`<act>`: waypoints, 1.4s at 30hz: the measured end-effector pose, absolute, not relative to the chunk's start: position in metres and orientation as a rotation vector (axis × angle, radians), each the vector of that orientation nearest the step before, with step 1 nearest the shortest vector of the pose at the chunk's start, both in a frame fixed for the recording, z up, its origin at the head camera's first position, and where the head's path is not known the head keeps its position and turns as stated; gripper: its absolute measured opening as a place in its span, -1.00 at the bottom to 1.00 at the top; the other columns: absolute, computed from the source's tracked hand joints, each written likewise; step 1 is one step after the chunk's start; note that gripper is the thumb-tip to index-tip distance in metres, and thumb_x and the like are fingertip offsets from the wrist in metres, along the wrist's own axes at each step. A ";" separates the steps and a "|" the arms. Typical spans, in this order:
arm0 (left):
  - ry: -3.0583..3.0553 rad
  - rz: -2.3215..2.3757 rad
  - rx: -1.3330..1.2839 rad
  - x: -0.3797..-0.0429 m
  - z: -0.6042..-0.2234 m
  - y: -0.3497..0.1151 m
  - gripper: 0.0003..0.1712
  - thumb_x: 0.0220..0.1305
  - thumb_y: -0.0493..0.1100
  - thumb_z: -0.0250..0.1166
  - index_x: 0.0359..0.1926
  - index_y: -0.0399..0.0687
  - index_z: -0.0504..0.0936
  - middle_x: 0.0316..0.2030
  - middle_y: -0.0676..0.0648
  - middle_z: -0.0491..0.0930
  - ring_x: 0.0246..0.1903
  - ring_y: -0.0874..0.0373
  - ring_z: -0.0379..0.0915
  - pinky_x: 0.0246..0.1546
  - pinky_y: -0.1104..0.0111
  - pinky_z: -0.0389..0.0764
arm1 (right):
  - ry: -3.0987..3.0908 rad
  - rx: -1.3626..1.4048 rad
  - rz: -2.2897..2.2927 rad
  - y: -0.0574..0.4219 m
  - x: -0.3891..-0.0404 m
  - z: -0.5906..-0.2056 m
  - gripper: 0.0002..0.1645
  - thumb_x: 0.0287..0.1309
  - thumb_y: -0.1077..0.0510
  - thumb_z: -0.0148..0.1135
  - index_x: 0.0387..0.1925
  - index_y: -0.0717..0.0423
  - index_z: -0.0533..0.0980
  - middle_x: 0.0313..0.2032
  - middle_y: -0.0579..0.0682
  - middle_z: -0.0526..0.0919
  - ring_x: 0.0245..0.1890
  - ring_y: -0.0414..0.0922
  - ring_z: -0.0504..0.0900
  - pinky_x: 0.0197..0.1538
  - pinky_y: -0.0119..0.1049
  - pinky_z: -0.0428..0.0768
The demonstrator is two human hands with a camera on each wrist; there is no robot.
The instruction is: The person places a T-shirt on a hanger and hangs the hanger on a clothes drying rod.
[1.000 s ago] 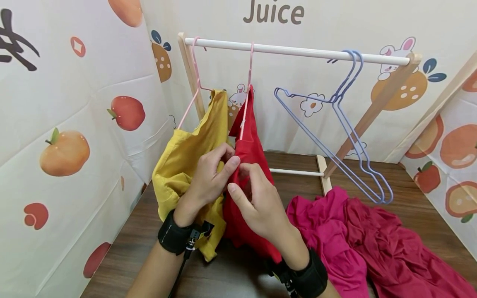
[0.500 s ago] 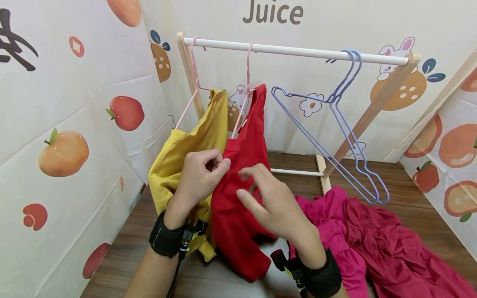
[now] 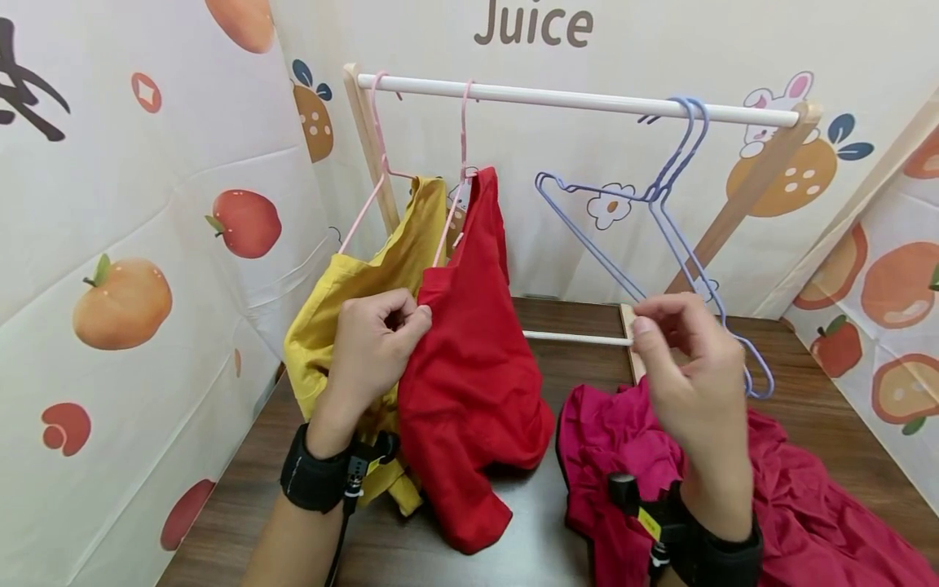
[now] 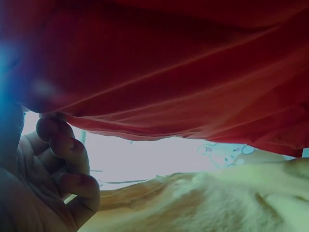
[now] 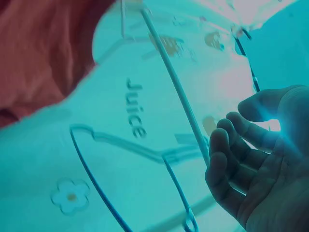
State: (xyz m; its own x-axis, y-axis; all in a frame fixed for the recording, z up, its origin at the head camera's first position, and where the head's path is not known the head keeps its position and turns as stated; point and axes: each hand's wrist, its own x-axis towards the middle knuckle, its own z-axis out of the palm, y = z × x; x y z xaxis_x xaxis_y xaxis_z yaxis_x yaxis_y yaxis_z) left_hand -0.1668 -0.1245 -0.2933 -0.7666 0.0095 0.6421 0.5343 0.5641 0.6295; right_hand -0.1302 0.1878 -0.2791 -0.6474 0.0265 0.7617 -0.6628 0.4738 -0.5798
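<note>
1. While the left hand pinches its edge, the red garment hangs toward the left end of the rack, beside the yellow garment
2. Fingers loosely bent, unclasped, the right hand is before the blue hangers

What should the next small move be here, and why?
Probably, the right hand should take one blue hanger: that hand holds nothing, both blue ones hang bare, and the magenta garment lies unhung on the table, while the red garment already hangs.
</note>
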 end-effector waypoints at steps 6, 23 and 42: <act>-2.214 -1.150 -0.376 -0.166 -0.292 -0.129 -0.54 0.25 -0.25 0.26 -0.76 0.03 0.36 -0.77 0.06 0.23 -0.67 0.20 0.17 -0.63 0.45 0.13 | -1.951 0.122 1.141 0.218 -0.123 -0.275 -0.79 0.38 0.21 0.16 -0.18 0.26 0.66 -0.46 -0.39 0.56 -0.50 -0.37 0.47 -0.40 -0.57 0.39; -2.272 -1.130 -0.285 -0.162 -0.288 -0.138 -0.61 0.23 -0.20 0.27 -0.70 0.07 0.37 -0.75 0.03 0.23 -0.68 0.19 0.14 -0.66 0.41 0.11 | -2.279 -0.362 0.894 0.252 -0.121 -0.275 -0.60 0.40 -0.04 0.15 0.02 0.11 0.70 -0.40 -0.44 0.43 -0.38 -0.55 0.31 -0.27 -0.46 0.26; -2.184 -0.846 -0.342 -0.149 -0.281 -0.133 -0.65 0.07 -0.47 0.13 -0.68 -0.03 0.29 -0.77 0.05 0.15 -0.70 0.21 0.02 -0.63 0.37 0.08 | -2.587 -0.276 0.816 0.256 -0.129 -0.282 -0.47 0.46 -0.17 0.11 0.06 0.19 0.62 -0.24 0.24 0.64 -0.24 -0.01 0.44 -0.29 -0.20 0.29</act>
